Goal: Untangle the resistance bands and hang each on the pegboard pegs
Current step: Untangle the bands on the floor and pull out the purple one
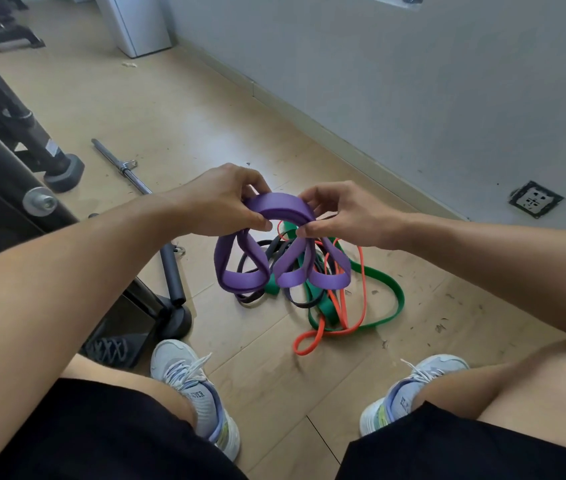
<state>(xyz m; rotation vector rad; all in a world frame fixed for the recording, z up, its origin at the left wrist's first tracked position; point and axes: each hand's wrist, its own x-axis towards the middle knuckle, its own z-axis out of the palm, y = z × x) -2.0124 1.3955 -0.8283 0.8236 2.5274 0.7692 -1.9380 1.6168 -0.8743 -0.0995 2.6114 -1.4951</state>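
Between the two raised hands, a wide purple rubber resistance band (pixel 276 209) arches, folded into several loops that hang above the floor. The left hand (pixel 226 199) pinches one end of the arch; the right hand (pixel 340 216) pinches the other, each grip clenched on the band. Below lies a tangle on the wooden floor (pixel 274 375): a green band (pixel 392 306), a thin orange band (pixel 312 341) and a dark thin band (pixel 250 299). No pegboard shows. Pulling too hard could tighten the purple folds, or a hanging loop may snag the pile.
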